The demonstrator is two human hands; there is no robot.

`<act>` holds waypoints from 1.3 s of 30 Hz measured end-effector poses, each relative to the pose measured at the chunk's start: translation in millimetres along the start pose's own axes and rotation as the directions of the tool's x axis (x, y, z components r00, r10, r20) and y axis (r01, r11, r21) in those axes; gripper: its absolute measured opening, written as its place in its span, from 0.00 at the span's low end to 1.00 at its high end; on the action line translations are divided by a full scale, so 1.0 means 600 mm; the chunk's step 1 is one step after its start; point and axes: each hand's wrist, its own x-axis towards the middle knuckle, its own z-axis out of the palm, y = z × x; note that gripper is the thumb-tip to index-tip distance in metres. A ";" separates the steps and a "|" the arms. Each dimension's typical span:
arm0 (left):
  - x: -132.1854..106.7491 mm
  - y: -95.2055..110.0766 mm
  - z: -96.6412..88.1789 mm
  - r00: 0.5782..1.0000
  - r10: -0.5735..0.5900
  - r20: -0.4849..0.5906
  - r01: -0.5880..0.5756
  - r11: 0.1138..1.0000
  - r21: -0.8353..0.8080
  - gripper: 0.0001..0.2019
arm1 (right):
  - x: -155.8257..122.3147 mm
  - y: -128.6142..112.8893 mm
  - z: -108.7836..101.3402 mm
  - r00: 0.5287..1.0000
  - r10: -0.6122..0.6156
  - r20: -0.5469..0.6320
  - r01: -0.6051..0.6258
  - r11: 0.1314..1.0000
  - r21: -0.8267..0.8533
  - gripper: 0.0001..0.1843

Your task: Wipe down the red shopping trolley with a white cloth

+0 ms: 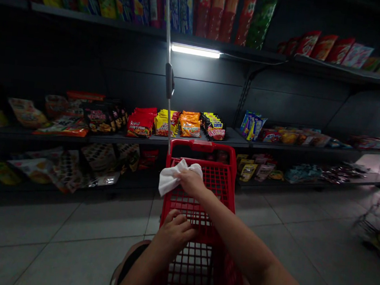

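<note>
fingers [187, 174] of right hand gripping white cloth [172, 176] over red shopping basket [203, 146]; left hand [174, 233] curled shut just below

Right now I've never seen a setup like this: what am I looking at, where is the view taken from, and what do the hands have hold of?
There is no machine here. This single picture comes from a camera worn on a person's head, looking forward and down. The right hand grips a white cloth against a red shopping trolley. The left hand lies curled on the trolley's red mesh; it shows nothing held. Ahead, dark store shelves carry bright snack packets, above a tiled floor.
</note>
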 end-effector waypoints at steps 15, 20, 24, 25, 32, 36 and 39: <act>-0.005 0.001 -0.022 0.998 -0.026 0.051 0.031 0.995 -0.091 0.04 | -0.111 0.128 -0.069 0.950 0.288 -0.119 -0.302 0.946 -0.115 0.15; -0.007 0.000 -0.018 1.000 0.015 0.021 -0.014 0.999 -0.037 0.06 | -0.102 -0.022 -0.016 0.990 -0.140 0.014 0.139 0.987 0.084 0.12; -0.015 -0.003 -0.013 1.000 0.025 0.005 -0.026 1.000 0.008 0.08 | -0.063 -0.060 0.001 0.883 -0.463 0.081 0.453 0.884 0.115 0.12; -0.016 -0.004 -0.014 1.000 0.010 0.020 -0.011 1.000 0.008 0.07 | -0.042 -0.052 0.000 0.900 -0.431 0.061 0.426 0.902 0.074 0.13; -0.014 0.001 -0.036 0.996 -0.032 0.086 0.036 0.998 -0.045 0.10 | 0.058 -0.023 0.000 0.999 0.040 -0.034 -0.041 0.999 -0.032 0.16; -0.015 0.001 -0.031 0.999 -0.026 0.033 0.026 1.000 -0.003 0.03 | -0.019 -0.075 0.008 0.963 -0.264 0.054 0.264 0.964 0.014 0.15; -0.015 0.003 -0.029 0.999 -0.028 0.015 0.028 1.000 0.005 0.02 | -0.078 -0.076 -0.006 0.898 -0.428 0.105 0.430 0.903 0.003 0.13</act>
